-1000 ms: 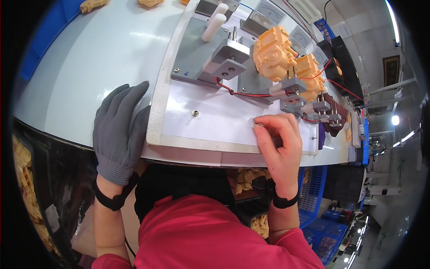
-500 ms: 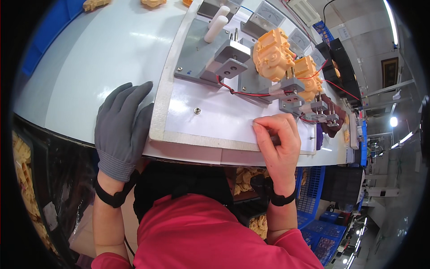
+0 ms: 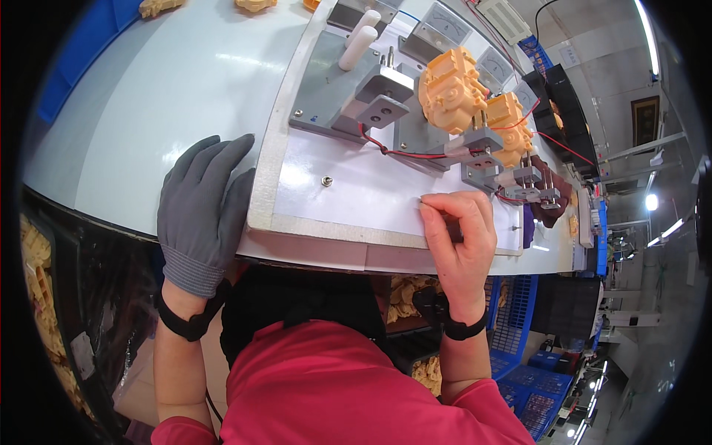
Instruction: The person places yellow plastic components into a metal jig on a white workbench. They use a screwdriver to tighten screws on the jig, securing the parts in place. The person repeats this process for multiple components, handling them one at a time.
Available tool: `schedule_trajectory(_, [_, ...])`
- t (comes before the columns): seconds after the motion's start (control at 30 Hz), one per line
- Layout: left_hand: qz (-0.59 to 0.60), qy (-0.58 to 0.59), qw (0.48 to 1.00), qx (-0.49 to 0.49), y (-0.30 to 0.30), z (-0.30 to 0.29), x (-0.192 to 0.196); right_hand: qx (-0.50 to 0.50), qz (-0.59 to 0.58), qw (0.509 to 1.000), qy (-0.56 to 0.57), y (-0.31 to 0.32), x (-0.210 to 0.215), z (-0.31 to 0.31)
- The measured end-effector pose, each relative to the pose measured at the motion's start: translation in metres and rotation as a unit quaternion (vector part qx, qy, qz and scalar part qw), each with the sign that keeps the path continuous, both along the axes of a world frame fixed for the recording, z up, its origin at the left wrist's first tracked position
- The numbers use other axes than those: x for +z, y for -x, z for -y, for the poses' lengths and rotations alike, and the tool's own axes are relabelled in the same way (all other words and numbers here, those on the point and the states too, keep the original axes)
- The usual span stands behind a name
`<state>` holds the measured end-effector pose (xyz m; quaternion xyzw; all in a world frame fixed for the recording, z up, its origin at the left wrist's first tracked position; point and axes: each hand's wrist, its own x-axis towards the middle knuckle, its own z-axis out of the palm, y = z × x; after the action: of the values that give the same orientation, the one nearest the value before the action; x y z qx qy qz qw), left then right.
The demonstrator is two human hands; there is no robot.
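In a grey knit glove, my left hand (image 3: pixel 204 200) lies flat on the white table, fingers stretched out, beside the metal-edged left rim of a white test board (image 3: pixel 356 208). My bare right hand (image 3: pixel 463 233) rests on the board's near edge with its fingers curled and the thumb against the index finger. Whatever the fingertips hold, if anything, is hidden. Left of it a small metal toggle switch (image 3: pixel 326 182) sticks up from the board. Beyond stand a grey fixture (image 3: pixel 382 96) with white pegs, and an orange-yellow moulded plastic housing (image 3: pixel 452 89) mounted on another fixture. A second such housing (image 3: pixel 508 126) stands to its right.
Panel meters (image 3: pixel 441 30) line the board's far side. Red and black wires (image 3: pixel 415 156) run between fixtures. A blue bin (image 3: pixel 81 67) is at the far left, with loose orange parts (image 3: pixel 159 7) nearby. Blue crates (image 3: pixel 512 319) and containers of parts stand below the table.
Almost nothing differs. My right hand has shifted very slightly, its fingers still curled at the same spot; my left hand stays on the table.
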<state>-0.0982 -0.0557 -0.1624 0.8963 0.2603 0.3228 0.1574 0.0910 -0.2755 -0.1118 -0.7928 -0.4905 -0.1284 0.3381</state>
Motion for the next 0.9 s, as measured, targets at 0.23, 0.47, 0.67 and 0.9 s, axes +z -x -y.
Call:
schedule_trajectory(0.23, [0.002, 0.01, 1.0, -0.001, -0.0007, 0.0005, 0.0005, 0.006, 0.014, 1.0, -0.018, -0.0004, -0.0003, -0.0014])
schedule_trajectory(0.47, [0.003, 0.009, 1.0, 0.0, -0.0012, 0.0009, -0.0003, 0.026, 0.015, 1.0, 0.006, -0.0016, 0.0017, 0.0026])
schedule_trajectory(0.67, [-0.005, -0.001, 1.0, -0.005, -0.0017, -0.001, -0.0022, 0.024, 0.008, 1.0, -0.007, -0.0016, 0.0013, 0.0025])
schedule_trajectory(0.9, [-0.009, 0.002, 1.0, -0.006, 0.0008, -0.0008, -0.0022, 0.01, 0.038, 0.999, -0.033, 0.0001, 0.0007, -0.0026])
